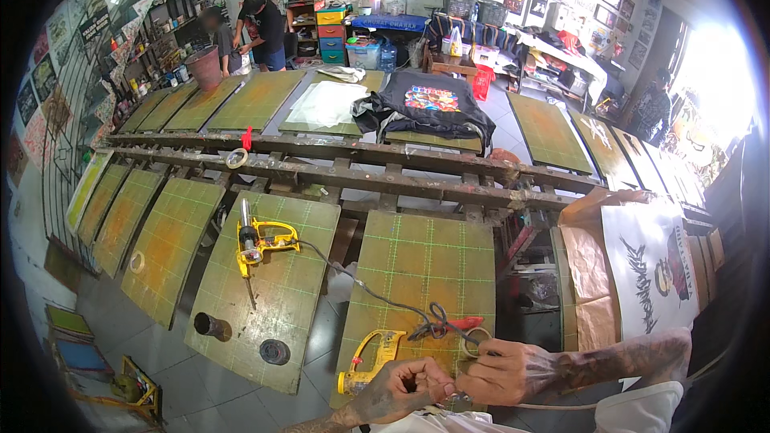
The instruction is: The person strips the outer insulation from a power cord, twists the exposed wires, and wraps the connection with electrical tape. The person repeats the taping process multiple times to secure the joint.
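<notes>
Close to my body, my left hand (403, 391) and my right hand (504, 372) meet with fingers pinched together. Whatever sits between their fingertips is too small and hidden to make out. Beside my left hand lies a yellow plastic tool casing (377, 358) on a green board. Farther left, a yellow heat gun (257, 242) rests opened up, its metal tube and inner parts bare. A dark cord (353, 273) runs from it to a loose knot near my right hand. By that knot are a red object (467, 323) and a tape roll (476, 340). A pale cable (553, 406) passes under my right wrist.
A dark cylinder (212, 327) and a black ring (275, 352) lie on the left board. Metal rails (377, 180) cross behind the boards. A printed white sheet (650, 269) hangs over brown paper at right. Two people (261, 28) are at the back left.
</notes>
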A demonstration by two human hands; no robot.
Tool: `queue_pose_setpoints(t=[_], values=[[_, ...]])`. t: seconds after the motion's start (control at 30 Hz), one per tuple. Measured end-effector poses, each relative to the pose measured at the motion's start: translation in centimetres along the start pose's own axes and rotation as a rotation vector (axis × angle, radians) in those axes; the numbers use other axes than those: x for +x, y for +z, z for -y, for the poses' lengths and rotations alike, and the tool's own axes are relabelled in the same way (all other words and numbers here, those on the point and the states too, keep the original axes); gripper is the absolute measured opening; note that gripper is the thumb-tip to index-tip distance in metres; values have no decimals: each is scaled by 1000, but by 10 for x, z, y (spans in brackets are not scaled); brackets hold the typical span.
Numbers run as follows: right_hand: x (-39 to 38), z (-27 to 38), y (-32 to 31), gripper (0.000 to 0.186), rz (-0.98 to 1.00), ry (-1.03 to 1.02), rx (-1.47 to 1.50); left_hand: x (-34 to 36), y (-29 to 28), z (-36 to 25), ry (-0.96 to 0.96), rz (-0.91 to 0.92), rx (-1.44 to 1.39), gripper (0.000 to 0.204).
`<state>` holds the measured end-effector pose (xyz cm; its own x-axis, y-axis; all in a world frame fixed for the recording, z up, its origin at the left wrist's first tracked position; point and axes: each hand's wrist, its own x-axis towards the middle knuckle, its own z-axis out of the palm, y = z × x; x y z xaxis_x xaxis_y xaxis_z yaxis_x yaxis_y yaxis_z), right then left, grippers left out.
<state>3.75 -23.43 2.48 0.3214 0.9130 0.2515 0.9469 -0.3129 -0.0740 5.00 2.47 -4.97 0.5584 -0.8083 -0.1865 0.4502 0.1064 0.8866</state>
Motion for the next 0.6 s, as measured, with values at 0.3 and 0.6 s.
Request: queue_pose_setpoints(t=[0.3, 0.6], values=[[-9, 25, 10, 31, 137, 1045, 1330, -12, 27, -15, 480, -205, 664, 10], [1, 35, -13, 25, -48, 695, 812, -10, 29, -19, 279, -178, 212, 15]])
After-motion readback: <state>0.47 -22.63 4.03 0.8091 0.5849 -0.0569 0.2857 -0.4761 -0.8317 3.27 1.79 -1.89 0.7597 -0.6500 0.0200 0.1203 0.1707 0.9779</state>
